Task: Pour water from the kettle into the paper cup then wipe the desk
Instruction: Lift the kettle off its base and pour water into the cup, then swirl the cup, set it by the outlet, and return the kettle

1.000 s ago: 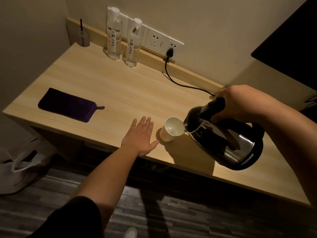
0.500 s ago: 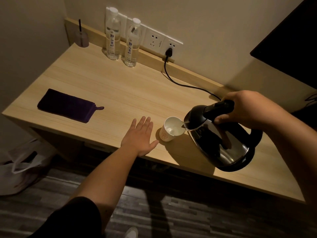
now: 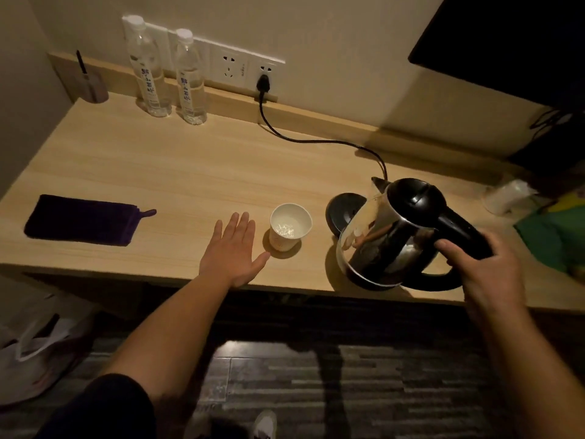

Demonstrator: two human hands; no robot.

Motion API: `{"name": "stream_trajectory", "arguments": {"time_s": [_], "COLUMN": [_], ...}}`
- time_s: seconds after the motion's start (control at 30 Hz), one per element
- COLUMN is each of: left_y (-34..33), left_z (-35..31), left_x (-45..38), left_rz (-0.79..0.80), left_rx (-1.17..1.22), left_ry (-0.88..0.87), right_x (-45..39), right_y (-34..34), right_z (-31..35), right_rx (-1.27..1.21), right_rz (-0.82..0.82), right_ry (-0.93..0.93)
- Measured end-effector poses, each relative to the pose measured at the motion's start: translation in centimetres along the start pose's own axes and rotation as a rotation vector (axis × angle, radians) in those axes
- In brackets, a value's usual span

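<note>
We see the paper cup (image 3: 290,225) upright near the desk's (image 3: 190,172) front edge, at about the middle of the view, with water glinting inside it. Our left hand (image 3: 235,251) lies flat and released on the wood at the cup's 9 o'clock, fingers spread, the thumb tip just beside the cup's base; we cannot tell whether it touches.

At the cup's 3 o'clock our right hand (image 3: 484,274) is grasping the black handle of the electric kettle (image 3: 399,236), fingers wrapped around it. The kettle's steel body leans with its spout toward 12 o'clock, apart from the cup. Its round black base (image 3: 343,210) sits on the desk between cup and kettle, partly hidden by the kettle, and a black cord (image 3: 316,141) runs from it to a plug (image 3: 263,83) in the wall socket at 12 o'clock.

A dark purple cloth (image 3: 82,220) lies flat at the far 9 o'clock end of the desk. Two water bottles (image 3: 167,71) stand against the back ledge at 11 o'clock.
</note>
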State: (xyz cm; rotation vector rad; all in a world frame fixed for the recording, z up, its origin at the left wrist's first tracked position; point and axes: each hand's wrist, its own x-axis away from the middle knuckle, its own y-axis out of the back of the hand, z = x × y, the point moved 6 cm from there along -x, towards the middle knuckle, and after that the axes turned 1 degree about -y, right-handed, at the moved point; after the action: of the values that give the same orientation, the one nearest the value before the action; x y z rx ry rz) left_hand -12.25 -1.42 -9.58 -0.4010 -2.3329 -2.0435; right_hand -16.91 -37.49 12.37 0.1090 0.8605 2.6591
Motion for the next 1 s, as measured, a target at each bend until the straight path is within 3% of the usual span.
{"name": "stream_trajectory", "arguments": {"time_s": [0.17, 0.3, 0.8, 0.93, 1.0], "left_y": [-0.1, -0.2, 0.2, 0.3, 0.4], "left_z": [0.1, 0.3, 0.1, 0.2, 0.2], "left_x": [0.0, 0.1, 0.2, 0.2, 0.3], "left_rz": [0.006, -0.007, -0.002, 0.013, 0.022], "left_rx": [-0.031, -0.034, -0.043, -0.029, -0.02], "left_ry": [0.007, 0.011, 0.026, 0.033, 0.03], "right_x": [0.0, -0.8, -2.6, -2.2, -1.6], "right_y": [3.3, 4.0, 1.3, 1.4, 1.5], "right_z": [-5.8, -8.9, -11.7, -11.3, -10.1], "right_rx": [-0.193, -0.219, -0.204, -0.113, 0.053], "right_rz": [-0.312, -0.411, -0.398, -0.339, -0.357], "right_ry": [-0.121, -0.168, -0.143, -0.088, 0.031]}}
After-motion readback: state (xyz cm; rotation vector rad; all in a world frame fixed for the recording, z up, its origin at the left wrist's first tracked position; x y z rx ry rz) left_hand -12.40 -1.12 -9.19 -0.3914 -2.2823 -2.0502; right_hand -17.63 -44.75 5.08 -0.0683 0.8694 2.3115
